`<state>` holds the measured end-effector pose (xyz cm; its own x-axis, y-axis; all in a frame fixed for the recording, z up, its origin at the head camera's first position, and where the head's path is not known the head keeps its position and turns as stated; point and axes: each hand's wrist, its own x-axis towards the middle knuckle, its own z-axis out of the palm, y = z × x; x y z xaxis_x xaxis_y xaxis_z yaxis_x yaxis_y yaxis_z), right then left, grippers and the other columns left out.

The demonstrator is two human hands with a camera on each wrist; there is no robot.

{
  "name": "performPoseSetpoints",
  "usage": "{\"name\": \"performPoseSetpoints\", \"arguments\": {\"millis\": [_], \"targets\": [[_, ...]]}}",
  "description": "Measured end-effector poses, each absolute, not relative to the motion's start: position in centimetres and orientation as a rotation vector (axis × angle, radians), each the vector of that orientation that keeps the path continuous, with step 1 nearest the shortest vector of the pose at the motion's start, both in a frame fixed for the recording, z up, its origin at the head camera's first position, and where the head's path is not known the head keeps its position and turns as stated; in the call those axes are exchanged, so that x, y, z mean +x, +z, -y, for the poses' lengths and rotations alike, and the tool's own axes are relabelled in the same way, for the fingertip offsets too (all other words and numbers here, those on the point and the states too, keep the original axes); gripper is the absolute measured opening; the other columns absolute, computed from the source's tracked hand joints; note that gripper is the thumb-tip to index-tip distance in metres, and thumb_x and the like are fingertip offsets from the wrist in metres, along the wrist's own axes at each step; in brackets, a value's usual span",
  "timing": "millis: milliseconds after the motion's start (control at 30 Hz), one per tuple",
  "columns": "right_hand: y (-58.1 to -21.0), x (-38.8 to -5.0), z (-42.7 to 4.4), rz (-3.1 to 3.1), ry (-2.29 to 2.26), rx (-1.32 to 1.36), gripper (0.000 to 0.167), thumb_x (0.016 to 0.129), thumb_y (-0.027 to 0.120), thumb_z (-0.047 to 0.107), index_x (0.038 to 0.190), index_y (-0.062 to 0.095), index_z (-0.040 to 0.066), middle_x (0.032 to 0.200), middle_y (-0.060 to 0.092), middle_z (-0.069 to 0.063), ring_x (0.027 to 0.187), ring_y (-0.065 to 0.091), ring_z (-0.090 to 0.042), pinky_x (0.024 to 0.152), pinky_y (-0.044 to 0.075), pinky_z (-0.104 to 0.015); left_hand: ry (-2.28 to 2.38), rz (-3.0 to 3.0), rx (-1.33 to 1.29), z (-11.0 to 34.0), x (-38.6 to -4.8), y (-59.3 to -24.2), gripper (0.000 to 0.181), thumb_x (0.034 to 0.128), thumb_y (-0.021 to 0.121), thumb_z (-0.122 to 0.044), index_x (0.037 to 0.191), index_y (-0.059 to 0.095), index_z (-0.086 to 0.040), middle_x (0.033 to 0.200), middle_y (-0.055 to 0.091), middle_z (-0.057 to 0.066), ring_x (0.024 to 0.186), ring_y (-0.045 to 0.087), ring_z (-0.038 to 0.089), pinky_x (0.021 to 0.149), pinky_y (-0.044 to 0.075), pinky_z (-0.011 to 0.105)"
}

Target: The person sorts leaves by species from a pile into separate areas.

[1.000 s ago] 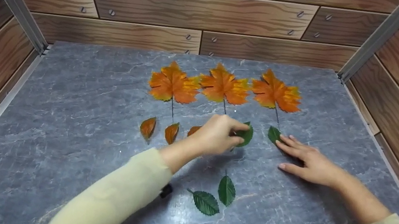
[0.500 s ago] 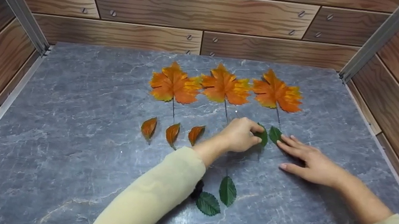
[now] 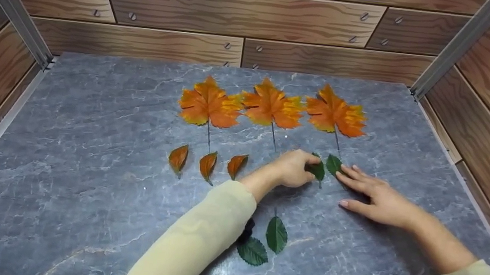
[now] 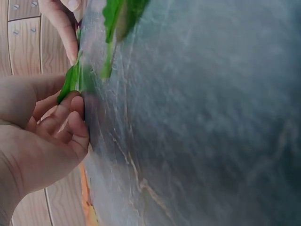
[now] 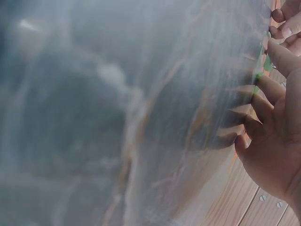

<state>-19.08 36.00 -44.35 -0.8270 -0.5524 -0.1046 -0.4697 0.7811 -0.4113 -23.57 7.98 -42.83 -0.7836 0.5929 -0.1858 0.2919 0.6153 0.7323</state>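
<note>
My left hand [image 3: 297, 167] pinches a green leaf [image 3: 317, 170] between thumb and fingers, low over the tabletop. The same leaf [image 4: 69, 84] shows in the left wrist view, partly covered by the fingers. Just right of it lies another green leaf [image 3: 333, 164], whose edge the fingertips of my right hand [image 3: 374, 198] touch. The right hand's fingers are spread and nearly straight, palm down. Two more green leaves, one upright [image 3: 276, 235] and one slanted [image 3: 253, 252], lie nearer me, below the left forearm.
Three orange maple leaves, left [image 3: 210, 103], middle [image 3: 272, 106] and right [image 3: 334, 113], lie in a back row, stems toward me. Three small brown leaves [image 3: 178, 159] form a row at the left. Wood-patterned walls [image 3: 240, 15] enclose the grey marbled table [image 3: 82, 192].
My left hand has moved right with the green leaf and lowered it beside the other green leaf, uncovering the third brown leaf. My right hand has stayed in place.
</note>
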Motion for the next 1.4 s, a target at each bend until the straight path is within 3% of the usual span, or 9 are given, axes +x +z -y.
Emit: {"name": "performPoseSetpoints", "arguments": {"millis": [233, 600, 800, 967, 1200, 1300, 1400], "targets": [[-44.3, -19.0, -36.0, -2.746, -0.579, -0.810, 0.070, 0.103, 0.068, 0.048, 0.163, 0.046, 0.019, 0.172, 0.032, -0.009, 0.157, 0.024, -0.045, 0.114, 0.017, -0.081, 0.934, -2.434, 0.798, -8.1, -23.8, -43.0, 0.055, 0.1070, 0.063, -0.015, 0.160, 0.049, -0.009, 0.153, 0.059, 0.009, 0.140, 0.055, 0.021, 0.112, 0.045, 0.029], [-44.4, -19.1, -36.0, -2.742, -0.563, -0.776, 0.070, 0.103, 0.067, 0.051, 0.164, 0.045, 0.023, 0.173, 0.030, -0.005, 0.158, 0.022, -0.044, 0.113, 0.015, -0.083, 1.058, -2.344, 0.748, -7.5, -23.6, -42.8, 0.062, 0.1056, 0.066, -0.015, 0.164, 0.043, -0.013, 0.153, 0.058, 0.012, 0.140, 0.055, 0.023, 0.111, 0.046, 0.031], [-44.3, -19.0, -36.0, -2.736, -0.550, -0.762, 0.071, 0.103, 0.066, 0.052, 0.164, 0.044, 0.024, 0.174, 0.028, -0.005, 0.158, 0.021, -0.043, 0.111, 0.014, -0.086, 1.098, -2.319, 0.680, -6.5, -23.0, -41.4, 0.061, 0.1068, 0.066, -0.018, 0.164, 0.044, -0.017, 0.157, 0.055, 0.011, 0.141, 0.055, 0.027, 0.111, 0.049, 0.039], [-44.2, -19.0, -36.0, -2.745, -0.553, -0.772, 0.071, 0.103, 0.066, 0.052, 0.164, 0.044, 0.024, 0.174, 0.028, -0.005, 0.158, 0.022, -0.043, 0.111, 0.015, -0.085, 1.034, -2.329, 0.727, -5.2, -21.8, -39.6, 0.061, 0.1068, 0.067, -0.022, 0.163, 0.045, -0.018, 0.157, 0.056, 0.010, 0.139, 0.057, 0.025, 0.109, 0.051, 0.039], [-44.3, -18.9, -36.1, -2.750, -0.563, -0.754, 0.070, 0.103, 0.066, 0.052, 0.164, 0.045, 0.025, 0.174, 0.028, -0.005, 0.158, 0.023, -0.044, 0.110, 0.013, -0.087, 0.932, -2.310, 0.901, -2.3, -19.0, -37.8, 0.060, 0.1049, 0.070, -0.023, 0.160, 0.050, -0.016, 0.145, 0.065, 0.013, 0.108, 0.070, 0.014, 0.093, 0.057, 0.031], [-44.4, -18.9, -36.1, -2.750, -0.561, -0.762, 0.071, 0.103, 0.067, 0.053, 0.164, 0.045, 0.024, 0.174, 0.028, -0.005, 0.158, 0.023, -0.043, 0.112, 0.014, -0.085, 0.899, -2.305, 0.970, -0.4, -17.7, -38.0, 0.053, 0.1038, 0.072, -0.022, 0.154, 0.058, -0.012, 0.136, 0.071, 0.011, 0.094, 0.069, 0.008, 0.086, 0.056, 0.026], [-44.5, -19.0, -36.0, -2.754, -0.561, -0.771, 0.071, 0.103, 0.067, 0.052, 0.164, 0.045, 0.023, 0.173, 0.028, -0.005, 0.158, 0.023, -0.043, 0.113, 0.014, -0.083, 0.878, -2.298, 1.019, 1.5, -16.6, -38.5, 0.044, 0.1023, 0.073, -0.020, 0.144, 0.067, -0.007, 0.115, 0.077, 0.007, 0.081, 0.062, 0.007, 0.077, 0.054, 0.025]]}}
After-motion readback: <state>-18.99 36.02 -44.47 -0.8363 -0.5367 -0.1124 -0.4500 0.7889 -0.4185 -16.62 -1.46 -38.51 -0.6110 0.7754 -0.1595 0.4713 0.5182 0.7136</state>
